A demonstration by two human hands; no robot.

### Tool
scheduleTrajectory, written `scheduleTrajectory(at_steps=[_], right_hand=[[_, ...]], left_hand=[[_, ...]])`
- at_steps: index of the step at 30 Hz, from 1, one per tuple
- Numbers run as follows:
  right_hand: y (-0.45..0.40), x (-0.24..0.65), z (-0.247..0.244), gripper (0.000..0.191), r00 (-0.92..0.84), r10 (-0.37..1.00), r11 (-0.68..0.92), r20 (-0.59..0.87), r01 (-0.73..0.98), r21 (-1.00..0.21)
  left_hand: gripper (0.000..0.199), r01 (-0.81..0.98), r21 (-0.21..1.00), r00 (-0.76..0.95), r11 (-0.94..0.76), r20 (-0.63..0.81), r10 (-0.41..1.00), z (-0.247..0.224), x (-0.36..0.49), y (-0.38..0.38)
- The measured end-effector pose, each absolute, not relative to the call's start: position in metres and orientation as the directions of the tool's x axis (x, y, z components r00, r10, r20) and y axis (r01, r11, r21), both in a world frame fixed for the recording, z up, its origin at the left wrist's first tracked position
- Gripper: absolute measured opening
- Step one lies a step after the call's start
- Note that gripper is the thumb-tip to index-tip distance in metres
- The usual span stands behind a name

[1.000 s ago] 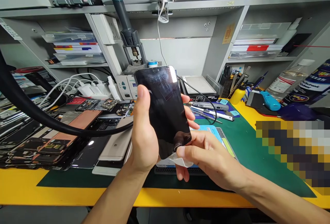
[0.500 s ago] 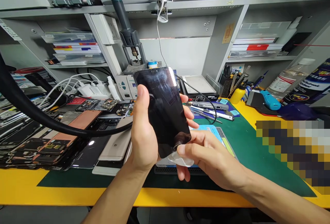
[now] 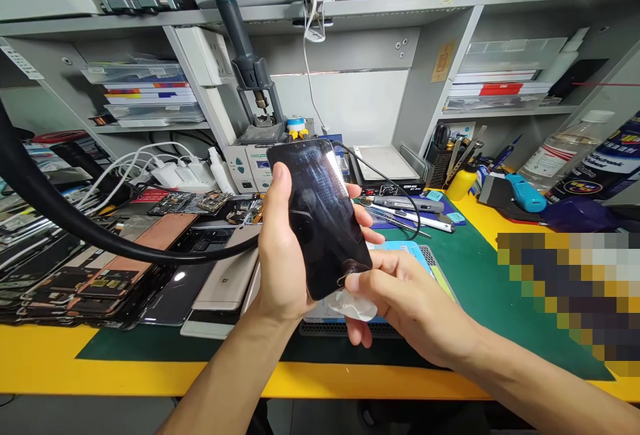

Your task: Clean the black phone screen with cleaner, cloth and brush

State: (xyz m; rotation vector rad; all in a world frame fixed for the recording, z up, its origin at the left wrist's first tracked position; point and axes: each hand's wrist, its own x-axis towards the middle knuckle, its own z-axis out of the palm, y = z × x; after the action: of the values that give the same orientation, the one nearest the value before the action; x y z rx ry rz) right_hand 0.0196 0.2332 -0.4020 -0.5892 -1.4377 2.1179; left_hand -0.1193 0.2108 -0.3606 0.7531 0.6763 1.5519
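Note:
A black smartphone (image 3: 327, 221), its glossy screen smudged and facing me, is tilted in my left hand (image 3: 281, 248). My left thumb lies along its left edge, while the fingers wrap behind it and show at the right edge. My right hand (image 3: 415, 301) is closed at the phone's lower right corner, with the thumb on the front by the bottom edge. Just under that corner hangs a crumpled white tissue-like piece (image 3: 353, 305), against my right fingers. Whether those fingers grip it is hidden.
Phone parts (image 3: 107, 268) are piled at the left beside a gold phone back (image 3: 225, 278). A black hose (image 3: 150, 253) arcs across the left side. Behind lie pens and tools (image 3: 415, 211); bottles (image 3: 560, 148) stand at the right. A green mat (image 3: 495, 301) covers the yellow bench (image 3: 350, 378).
The phone's top has dipped slightly and shifted right, uncovering more of the blue-and-yellow item behind it. Both hands keep nearly the same hold.

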Motion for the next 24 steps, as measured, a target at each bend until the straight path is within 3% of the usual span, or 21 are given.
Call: scheduleTrajectory(at_steps=[15, 24], right_hand=[[0.2333, 0.0198, -0.3989, 0.027, -0.767, 0.635, -0.328, -0.092, -0.16, -0.931], [0.2354, 0.0262, -0.4038, 0.022, -0.815, 0.578, -0.335, -0.027, -0.206, -0.919]], left_hand=[[0.069, -0.642, 0.763, -0.061, -0.081, 0.055, 0.997, -0.362, -0.1179, 0.2126], [0.071, -0.639, 0.767, -0.003, -0.057, 0.071, 0.997, -0.3607, -0.1201, 0.213]])
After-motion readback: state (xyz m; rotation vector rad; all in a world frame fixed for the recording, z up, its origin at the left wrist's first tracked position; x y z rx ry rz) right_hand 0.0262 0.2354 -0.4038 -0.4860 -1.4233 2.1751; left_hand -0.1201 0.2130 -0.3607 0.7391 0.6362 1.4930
